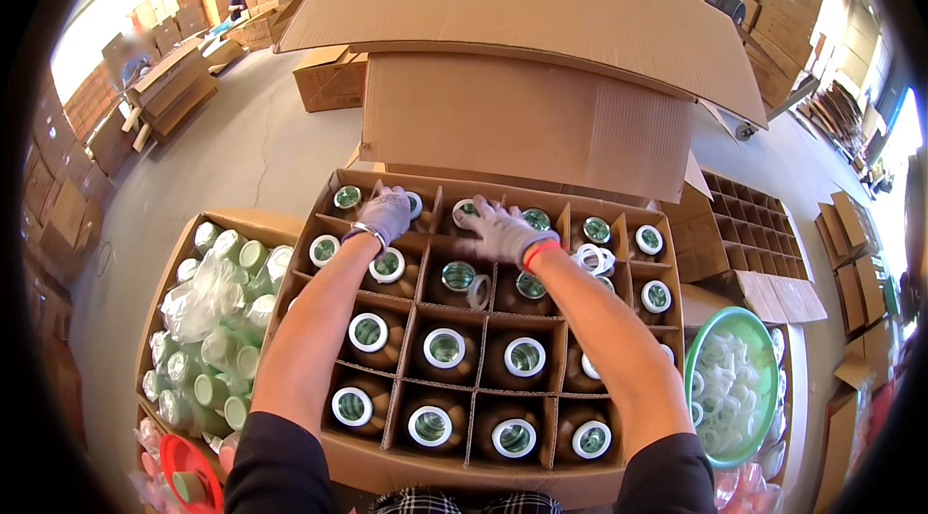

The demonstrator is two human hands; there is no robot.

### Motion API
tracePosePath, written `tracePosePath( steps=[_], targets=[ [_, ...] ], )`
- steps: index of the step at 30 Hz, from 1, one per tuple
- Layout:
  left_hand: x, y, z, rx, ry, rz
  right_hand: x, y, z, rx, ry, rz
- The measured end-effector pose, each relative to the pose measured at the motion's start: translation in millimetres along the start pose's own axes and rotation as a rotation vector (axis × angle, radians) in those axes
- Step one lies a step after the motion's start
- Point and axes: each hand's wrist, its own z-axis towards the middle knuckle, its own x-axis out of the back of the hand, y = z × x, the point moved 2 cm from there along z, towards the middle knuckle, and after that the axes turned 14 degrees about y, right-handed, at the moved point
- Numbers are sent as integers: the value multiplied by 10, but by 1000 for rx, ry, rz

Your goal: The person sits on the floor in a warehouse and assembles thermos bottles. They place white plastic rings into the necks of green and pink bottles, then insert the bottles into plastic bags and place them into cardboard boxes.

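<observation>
A divided carton (338, 461) full of glass jars stands in front of me, most jar mouths fitted with white rings. My left hand (387, 214), in a light glove, bends its fingers at a white ring (415, 205) on a back-row jar. Its fingertips are partly hidden. To its right, my gloved right hand (503, 234) has its fingers spread, touching the rim of another ringed jar (466, 212); its thumb is blurred. A loose white ring (478, 292) leans beside a jar without one (458, 275). More loose rings (591, 259) lie near the right forearm.
Left stands a box of pale green cups (217, 350) with clear plastic over some. A red basin (184, 466) is below it. On the right sits a green basin (735, 321) of white rings. Raised carton flaps (522, 108) rise behind; an empty divider carton (754, 224) is right.
</observation>
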Motion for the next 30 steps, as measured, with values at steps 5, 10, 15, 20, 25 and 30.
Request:
tracePosePath(
  steps=[5,10,15,20,25,30],
  targets=[
    [378,524,-370,-299,269,74,538,361,-387,-25,415,341],
    [510,1169,-1112,-454,-80,-71,836,601,-1018,-208,292,241],
    [323,1176,-1041,-379,-214,-117,645,640,-1282,-60,309,-60],
    [275,1197,-1027,-238,-182,-155,360,279,-1234,-109,47,-510],
    [297,1176,-1051,-42,-98,-335,345,492,-1312,-125,465,-166],
    [155,657,-944,200,-147,-971,804,504,-1201,-288,522,477]
  ],
)
